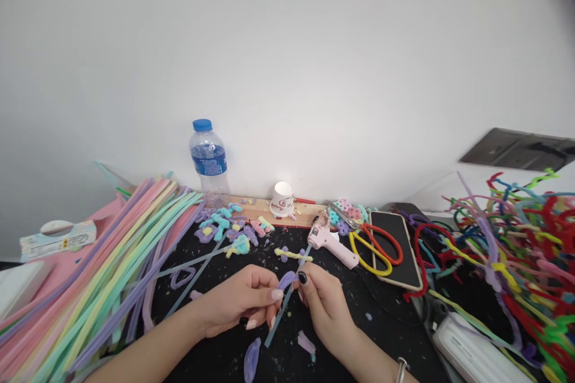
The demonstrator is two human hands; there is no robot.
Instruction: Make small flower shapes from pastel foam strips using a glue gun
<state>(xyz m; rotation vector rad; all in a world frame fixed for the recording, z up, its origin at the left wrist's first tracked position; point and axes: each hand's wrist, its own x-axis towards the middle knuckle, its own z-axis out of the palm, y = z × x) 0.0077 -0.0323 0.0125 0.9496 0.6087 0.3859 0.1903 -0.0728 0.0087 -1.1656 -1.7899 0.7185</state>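
My left hand (258, 299) pinches one end of a short bent purple pipe cleaner (287, 279). At its other end, the thumb and finger of my right hand (321, 299) are closed on it. Under the pipe cleaner runs a translucent glue stick (275, 329), slanting up toward the pink glue gun (332, 242). Just beyond my hands lies a yellow and purple twisted piece (291, 254). A flattened purple loop (252, 359) and a pale purple scrap (306, 343) rest on the black surface nearer to me.
Long pastel pipe cleaners (121, 269) fill the left. Small pipe-cleaner flowers (224, 224), a water bottle (209, 158) and a paper cup (283, 198) stand along the back. Scissors (381, 251) overlap a phone (402, 272). Tangled bright pipe cleaners (530, 251) and a white power strip (476, 347) occupy the right.
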